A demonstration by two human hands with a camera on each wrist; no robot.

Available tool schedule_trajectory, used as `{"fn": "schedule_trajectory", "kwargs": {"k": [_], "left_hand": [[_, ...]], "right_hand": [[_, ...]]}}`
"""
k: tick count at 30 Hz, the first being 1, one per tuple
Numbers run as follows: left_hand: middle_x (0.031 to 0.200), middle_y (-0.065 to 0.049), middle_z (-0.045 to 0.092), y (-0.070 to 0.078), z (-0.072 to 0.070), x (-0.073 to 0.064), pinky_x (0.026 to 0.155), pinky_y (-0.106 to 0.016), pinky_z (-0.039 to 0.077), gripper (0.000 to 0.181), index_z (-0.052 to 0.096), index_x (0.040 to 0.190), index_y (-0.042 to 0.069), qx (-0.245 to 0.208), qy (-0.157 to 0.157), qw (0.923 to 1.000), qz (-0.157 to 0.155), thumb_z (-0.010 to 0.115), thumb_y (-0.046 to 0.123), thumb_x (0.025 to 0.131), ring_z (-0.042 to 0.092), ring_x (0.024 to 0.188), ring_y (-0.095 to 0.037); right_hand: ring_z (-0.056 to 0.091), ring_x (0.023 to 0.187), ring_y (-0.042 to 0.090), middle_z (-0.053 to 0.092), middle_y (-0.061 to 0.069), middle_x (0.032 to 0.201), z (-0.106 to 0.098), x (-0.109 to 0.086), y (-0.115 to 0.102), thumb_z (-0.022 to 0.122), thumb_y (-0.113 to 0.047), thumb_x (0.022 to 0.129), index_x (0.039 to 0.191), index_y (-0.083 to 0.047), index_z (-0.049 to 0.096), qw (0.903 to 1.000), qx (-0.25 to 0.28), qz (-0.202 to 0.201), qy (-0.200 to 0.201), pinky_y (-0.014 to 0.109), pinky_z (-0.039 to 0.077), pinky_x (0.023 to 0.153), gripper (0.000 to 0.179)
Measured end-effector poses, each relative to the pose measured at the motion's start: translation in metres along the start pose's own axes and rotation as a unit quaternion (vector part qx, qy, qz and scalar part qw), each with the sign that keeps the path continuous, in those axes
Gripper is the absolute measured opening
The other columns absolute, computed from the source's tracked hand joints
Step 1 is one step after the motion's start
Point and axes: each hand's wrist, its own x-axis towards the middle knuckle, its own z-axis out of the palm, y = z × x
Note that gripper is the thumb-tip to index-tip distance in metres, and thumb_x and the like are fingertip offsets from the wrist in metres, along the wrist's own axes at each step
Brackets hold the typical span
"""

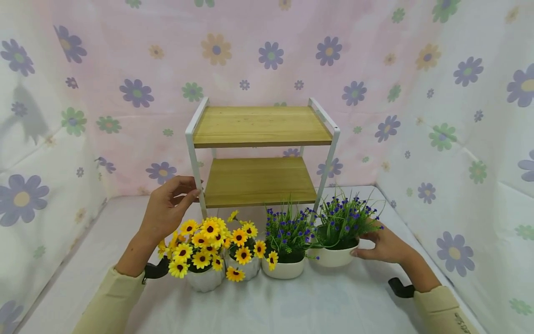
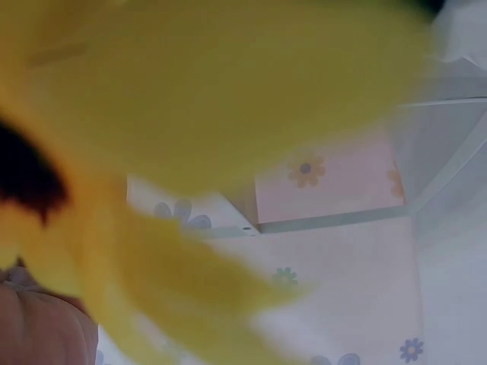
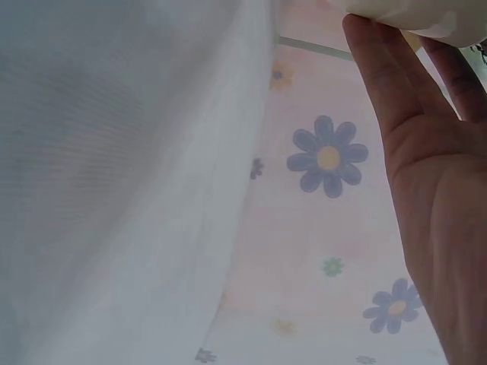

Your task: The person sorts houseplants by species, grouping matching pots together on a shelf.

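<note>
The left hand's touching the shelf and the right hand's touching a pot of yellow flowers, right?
Not quite: in the head view, the right hand touches a pot of purple flowers, not yellow. The left hand does touch the shelf.

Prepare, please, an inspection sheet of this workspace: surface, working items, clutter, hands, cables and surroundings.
Surface: white cloth, with some wrinkles.
Job's things: two-tier shelf with wooden boards; in front, a row of left yellow-flower pot, right yellow-flower pot, left purple-flower pot and right purple-flower pot, all upright.
Clutter: nothing seen.
Left hand: pinches the shelf's left front post.
Right hand: holds the right purple-flower pot by its side; whether it is lifted, I cannot tell.
Cables: nothing seen.
Surroundings: flower-print curtain behind and at both sides.
</note>
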Motion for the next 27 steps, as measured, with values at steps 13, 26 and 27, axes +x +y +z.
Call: {"fn": "schedule_trajectory", "kwargs": {"k": [13, 26, 27], "left_hand": [[0.113, -0.012, 0.071, -0.001, 0.000, 0.000, 0.087, -0.016, 0.060, 0.026, 0.068, 0.125, 0.000, -0.009, -0.001, 0.9999, -0.004, 0.066, -0.008, 0.100, 0.071, 0.101, -0.002], [0.112, -0.012, 0.071, -0.001, 0.000, 0.000, 0.086, -0.015, 0.060, 0.027, 0.068, 0.125, 0.001, -0.002, -0.003, 1.0000, -0.003, 0.067, -0.008, 0.100, 0.071, 0.100, -0.001], [0.112, -0.012, 0.071, -0.001, 0.000, 0.000, 0.087, -0.015, 0.060, 0.027, 0.068, 0.125, 0.001, -0.002, -0.003, 1.0000, -0.004, 0.067, -0.008, 0.100, 0.071, 0.100, -0.001]], "right_hand": [[0.072, 0.117, 0.036, 0.076, 0.006, 0.112, -0.019, -0.005, -0.035, 0.087, -0.012, 0.087, 0.109, 0.001, 0.073, 0.9936, -0.089, 0.064, 0.027, 0.027, 0.060, 0.093, 0.029], [0.056, 0.129, -0.008, 0.061, -0.023, 0.139, -0.028, 0.002, -0.054, 0.082, 0.011, 0.084, 0.149, -0.010, 0.056, 0.9939, -0.024, -0.083, 0.069, 0.008, 0.043, 0.106, 0.074], [0.057, 0.128, -0.007, 0.063, -0.021, 0.137, -0.029, 0.004, -0.056, 0.081, 0.013, 0.083, 0.148, -0.009, 0.057, 0.9927, -0.019, -0.095, 0.071, 0.009, 0.044, 0.107, 0.073]]}}
